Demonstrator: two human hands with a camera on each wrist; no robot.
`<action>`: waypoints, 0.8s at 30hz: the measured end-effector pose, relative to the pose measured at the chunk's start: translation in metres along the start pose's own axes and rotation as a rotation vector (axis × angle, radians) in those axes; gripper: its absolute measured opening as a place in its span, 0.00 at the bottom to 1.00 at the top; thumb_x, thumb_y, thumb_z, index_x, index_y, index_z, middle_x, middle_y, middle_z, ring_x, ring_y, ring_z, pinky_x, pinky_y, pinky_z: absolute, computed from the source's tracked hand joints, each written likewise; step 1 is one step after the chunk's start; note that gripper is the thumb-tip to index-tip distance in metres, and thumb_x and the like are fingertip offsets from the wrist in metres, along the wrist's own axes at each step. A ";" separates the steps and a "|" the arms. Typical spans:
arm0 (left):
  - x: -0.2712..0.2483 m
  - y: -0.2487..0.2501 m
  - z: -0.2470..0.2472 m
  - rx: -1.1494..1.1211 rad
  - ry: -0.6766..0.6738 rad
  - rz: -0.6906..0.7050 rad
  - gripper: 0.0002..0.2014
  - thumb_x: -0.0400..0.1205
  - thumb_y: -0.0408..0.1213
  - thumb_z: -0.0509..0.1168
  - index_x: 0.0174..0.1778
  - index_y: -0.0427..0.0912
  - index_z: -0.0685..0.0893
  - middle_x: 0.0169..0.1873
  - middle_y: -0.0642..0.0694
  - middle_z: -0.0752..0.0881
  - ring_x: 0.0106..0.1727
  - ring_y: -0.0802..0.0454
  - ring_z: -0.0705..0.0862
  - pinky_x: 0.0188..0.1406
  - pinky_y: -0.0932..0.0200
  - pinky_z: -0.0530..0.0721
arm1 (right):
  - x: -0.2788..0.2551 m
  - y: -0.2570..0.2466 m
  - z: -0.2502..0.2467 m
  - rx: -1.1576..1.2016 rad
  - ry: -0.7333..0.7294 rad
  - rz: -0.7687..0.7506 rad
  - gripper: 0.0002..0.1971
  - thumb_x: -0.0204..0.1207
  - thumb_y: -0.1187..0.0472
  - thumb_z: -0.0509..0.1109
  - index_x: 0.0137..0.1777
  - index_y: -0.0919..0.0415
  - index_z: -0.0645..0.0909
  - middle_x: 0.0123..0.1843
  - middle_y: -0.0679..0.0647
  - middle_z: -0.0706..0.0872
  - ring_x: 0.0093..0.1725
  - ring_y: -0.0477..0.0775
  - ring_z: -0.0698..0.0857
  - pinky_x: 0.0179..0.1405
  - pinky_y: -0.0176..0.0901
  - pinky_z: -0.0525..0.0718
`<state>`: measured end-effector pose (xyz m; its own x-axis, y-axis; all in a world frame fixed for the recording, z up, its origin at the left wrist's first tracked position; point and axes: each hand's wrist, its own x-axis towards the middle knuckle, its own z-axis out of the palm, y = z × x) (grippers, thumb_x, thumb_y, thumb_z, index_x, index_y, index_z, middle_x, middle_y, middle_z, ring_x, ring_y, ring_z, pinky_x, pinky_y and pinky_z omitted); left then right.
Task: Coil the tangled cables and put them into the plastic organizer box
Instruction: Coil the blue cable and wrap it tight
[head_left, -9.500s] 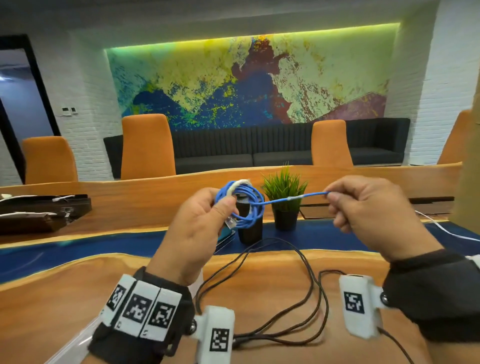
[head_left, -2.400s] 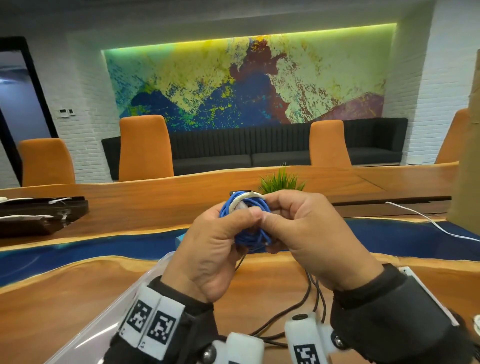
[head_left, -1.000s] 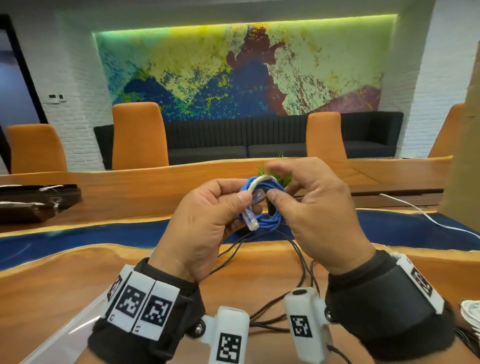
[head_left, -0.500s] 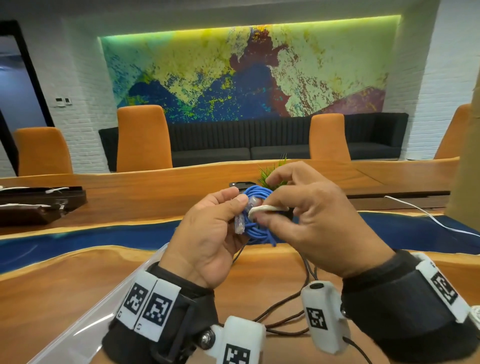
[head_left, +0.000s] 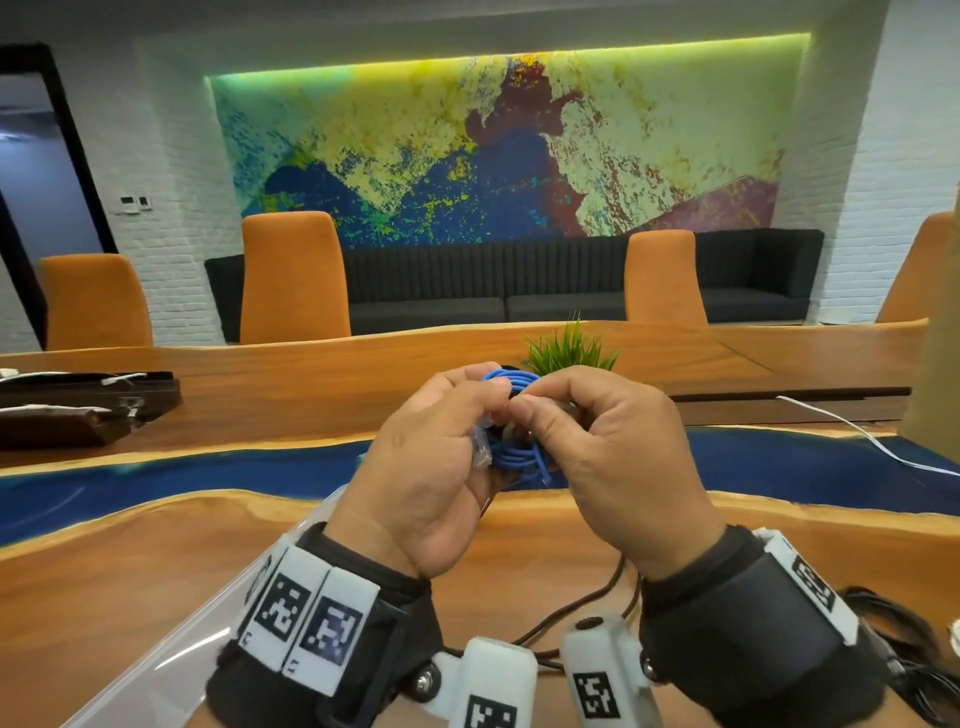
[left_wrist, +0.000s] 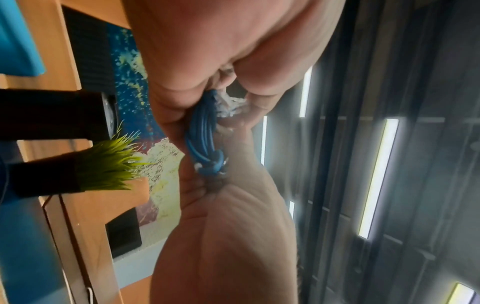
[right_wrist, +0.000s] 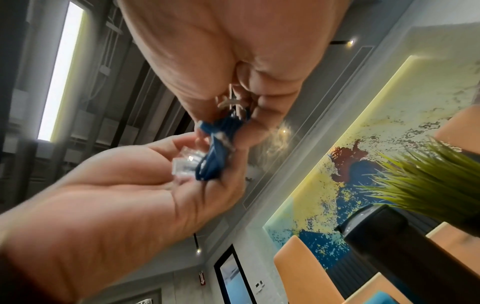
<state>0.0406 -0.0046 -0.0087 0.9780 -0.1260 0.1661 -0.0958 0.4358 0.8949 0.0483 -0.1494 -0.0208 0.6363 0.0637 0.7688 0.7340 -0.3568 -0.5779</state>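
Note:
A small coil of blue cable (head_left: 511, 457) (left_wrist: 203, 131) (right_wrist: 217, 152) is held up in front of me above the wooden table (head_left: 130, 561). My left hand (head_left: 441, 452) pinches the coil, and a clear plug (head_left: 482, 448) (right_wrist: 185, 162) sticks out by its thumb. My right hand (head_left: 587, 441) pinches the coil's top from the right, where a pale tie (right_wrist: 231, 102) shows between its fingers. Black cables (head_left: 576, 613) lie loose on the table under my wrists. The clear plastic organizer box (head_left: 171, 644) shows at lower left.
A small potted grass plant (head_left: 569, 351) stands just behind my hands. More black cables (head_left: 904, 639) lie at the right edge, and a white cable (head_left: 852, 431) crosses the blue strip. Dark trays (head_left: 78, 410) sit far left. Orange chairs line the far side.
Over the last seconds my right hand let go of the cable's free end and came in onto the coil. The pale tie, earlier arched over the coil, is now mostly hidden between my fingers.

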 end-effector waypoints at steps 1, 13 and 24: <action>-0.001 0.000 0.000 0.044 -0.001 0.017 0.11 0.87 0.33 0.62 0.65 0.43 0.81 0.53 0.35 0.90 0.49 0.43 0.91 0.51 0.42 0.91 | 0.000 0.001 0.000 0.026 0.026 0.013 0.04 0.77 0.57 0.74 0.48 0.55 0.86 0.42 0.46 0.88 0.44 0.47 0.88 0.40 0.45 0.90; -0.005 0.000 0.000 0.395 -0.071 0.196 0.07 0.83 0.31 0.68 0.55 0.35 0.87 0.45 0.37 0.93 0.47 0.44 0.93 0.45 0.54 0.91 | 0.009 0.005 -0.016 0.168 0.190 0.207 0.20 0.66 0.44 0.78 0.39 0.63 0.83 0.33 0.60 0.87 0.33 0.57 0.87 0.31 0.56 0.88; -0.008 0.002 0.000 0.517 -0.207 0.240 0.20 0.81 0.37 0.68 0.70 0.45 0.84 0.58 0.43 0.91 0.60 0.45 0.90 0.59 0.48 0.90 | 0.009 -0.003 -0.017 0.284 -0.084 0.431 0.28 0.76 0.36 0.64 0.48 0.66 0.82 0.29 0.52 0.81 0.23 0.46 0.79 0.19 0.44 0.75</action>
<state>0.0328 -0.0030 -0.0081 0.8664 -0.2711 0.4193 -0.4380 -0.0092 0.8989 0.0472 -0.1636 -0.0076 0.9034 0.0458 0.4264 0.4289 -0.1012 -0.8977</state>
